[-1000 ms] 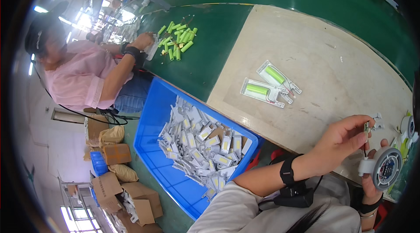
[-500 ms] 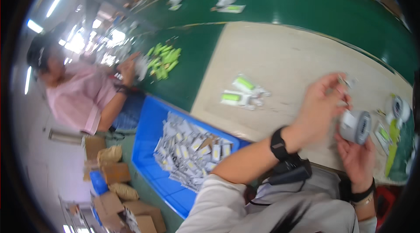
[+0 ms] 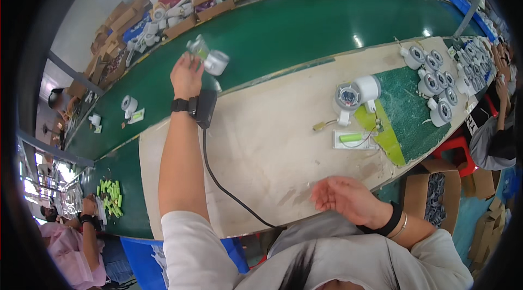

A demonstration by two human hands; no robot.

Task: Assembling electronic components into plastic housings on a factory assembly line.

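My left hand [image 3: 188, 76] reaches out over the far green surface. Its bent fingers are at a blurred clear packet [image 3: 198, 46] with something green inside, seemingly gripping it. Beside the thumb is a white round device [image 3: 217, 63], also blurred; whether the hand touches it I cannot make out. My right hand [image 3: 348, 200] hovers empty over the near edge of the beige mat [image 3: 261, 143], its fingers loosely curled and apart. Ahead of it lie a grey-rimmed device [image 3: 347, 96], a white cylindrical one [image 3: 368, 87] and a packet with a green battery [image 3: 353, 139].
Many round devices [image 3: 430, 80] cluster at the right. A black cable [image 3: 220, 183] runs from my left wrist across the mat. Green batteries [image 3: 111, 197] lie at the left, near a person in pink [image 3: 73, 254]. A cardboard box [image 3: 411, 194] holds grey parts at the right.
My left hand has gone from near the right hand to the far green surface. The right hand no longer holds a device. Two packets have left the mat, and the view has turned right.
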